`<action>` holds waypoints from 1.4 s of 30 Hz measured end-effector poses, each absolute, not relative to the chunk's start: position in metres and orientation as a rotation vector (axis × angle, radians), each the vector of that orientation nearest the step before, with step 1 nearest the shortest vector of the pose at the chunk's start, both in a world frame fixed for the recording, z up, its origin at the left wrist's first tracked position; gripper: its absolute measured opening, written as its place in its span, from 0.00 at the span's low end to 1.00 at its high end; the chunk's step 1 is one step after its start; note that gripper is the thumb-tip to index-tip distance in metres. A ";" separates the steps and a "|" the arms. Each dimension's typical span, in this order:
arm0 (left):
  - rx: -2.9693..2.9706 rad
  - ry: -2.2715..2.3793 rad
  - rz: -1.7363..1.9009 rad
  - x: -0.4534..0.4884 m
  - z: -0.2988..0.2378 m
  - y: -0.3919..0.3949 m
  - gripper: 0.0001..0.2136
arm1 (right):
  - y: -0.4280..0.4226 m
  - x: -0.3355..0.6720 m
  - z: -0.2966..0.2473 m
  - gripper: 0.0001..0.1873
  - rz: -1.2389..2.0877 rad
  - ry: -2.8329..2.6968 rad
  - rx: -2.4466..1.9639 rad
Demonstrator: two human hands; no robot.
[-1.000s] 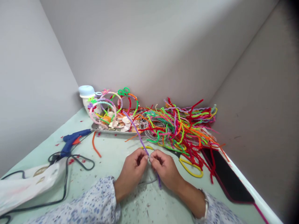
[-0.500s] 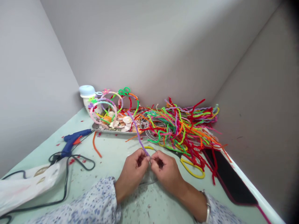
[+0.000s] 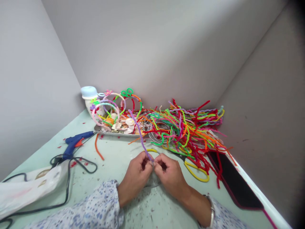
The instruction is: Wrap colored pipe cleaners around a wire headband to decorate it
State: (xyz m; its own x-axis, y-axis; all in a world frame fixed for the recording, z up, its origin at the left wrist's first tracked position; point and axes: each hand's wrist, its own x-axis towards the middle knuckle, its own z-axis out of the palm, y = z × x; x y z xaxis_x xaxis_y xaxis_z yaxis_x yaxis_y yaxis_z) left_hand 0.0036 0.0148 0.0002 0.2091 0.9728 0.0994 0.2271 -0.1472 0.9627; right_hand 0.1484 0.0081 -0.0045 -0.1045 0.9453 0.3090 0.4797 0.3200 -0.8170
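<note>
My left hand (image 3: 137,173) is closed in a pinch on the lower end of a purple pipe cleaner (image 3: 140,136), whose free length rises up and to the left. My right hand (image 3: 170,175) is also closed, its fingertips pinching a thin metal hoop (image 3: 153,185) right beside the left fingertips. A yellow stretch shows on the hoop's far side, beyond my fingers. Exactly how the pipe cleaner meets the metal is hidden by the fingertips.
Behind my hands, a metal tray (image 3: 119,135) holds shells and colourful pipe-cleaner headbands (image 3: 106,105). Heaped pipe cleaners (image 3: 188,127) lie right, by yellow-handled scissors (image 3: 196,173) and a black pad (image 3: 238,184). At left are a blue glue gun (image 3: 71,144) and a white bag (image 3: 30,187).
The purple pipe cleaner's free end has swung slightly up and to the left. Both hands stay pinched together in almost the same place.
</note>
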 end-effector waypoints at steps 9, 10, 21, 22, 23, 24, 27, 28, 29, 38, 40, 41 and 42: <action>1.580 1.164 1.002 0.003 -0.001 0.011 0.08 | 0.008 0.149 -0.005 0.06 0.602 -1.746 -1.274; 1.586 1.183 0.999 0.003 -0.001 0.011 0.08 | 0.008 0.148 -0.005 0.07 0.580 -1.763 -1.268; 1.631 1.246 0.992 0.003 -0.005 0.013 0.07 | 0.007 0.147 -0.005 0.06 0.678 -1.707 -1.305; 1.641 1.250 0.986 0.004 -0.005 0.013 0.07 | 0.007 0.147 -0.005 0.06 0.693 -1.698 -1.306; 1.648 1.252 0.981 0.004 -0.005 0.013 0.07 | 0.007 0.147 -0.004 0.06 0.712 -1.688 -1.308; 1.653 1.252 0.980 0.004 -0.006 0.013 0.06 | 0.007 0.147 -0.004 0.07 0.737 -1.677 -1.310; 1.666 1.273 0.972 0.004 -0.007 0.014 0.06 | 0.008 0.147 -0.004 0.06 0.831 -1.626 -1.309; 1.674 1.283 0.964 0.004 -0.006 0.014 0.06 | 0.008 0.148 -0.004 0.06 0.867 -1.608 -1.307; 1.684 1.293 0.956 0.004 -0.006 0.015 0.06 | 0.009 0.148 -0.005 0.07 0.900 -1.589 -1.303; 1.748 1.327 0.914 0.004 -0.006 0.014 0.08 | 0.012 0.151 -0.009 0.07 1.045 -1.497 -1.220; 1.768 1.297 0.907 0.004 -0.004 0.013 0.09 | 0.011 0.151 -0.008 0.06 1.037 -1.489 -1.188; 1.783 1.271 0.906 0.004 -0.004 0.013 0.09 | 0.011 0.150 -0.007 0.08 1.041 -1.489 -1.183; 1.801 1.242 0.907 0.004 -0.003 0.013 0.09 | 0.011 0.150 -0.007 0.10 1.050 -1.497 -1.186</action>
State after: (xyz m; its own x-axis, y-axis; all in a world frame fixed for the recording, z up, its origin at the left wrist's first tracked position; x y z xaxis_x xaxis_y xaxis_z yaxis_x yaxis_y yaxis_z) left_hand 0.0040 0.0127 -0.0025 0.2766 0.9517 0.1335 0.4168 -0.2439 0.8756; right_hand 0.1504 0.0109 -0.0066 -0.1060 0.9828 0.1515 0.1923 0.1697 -0.9665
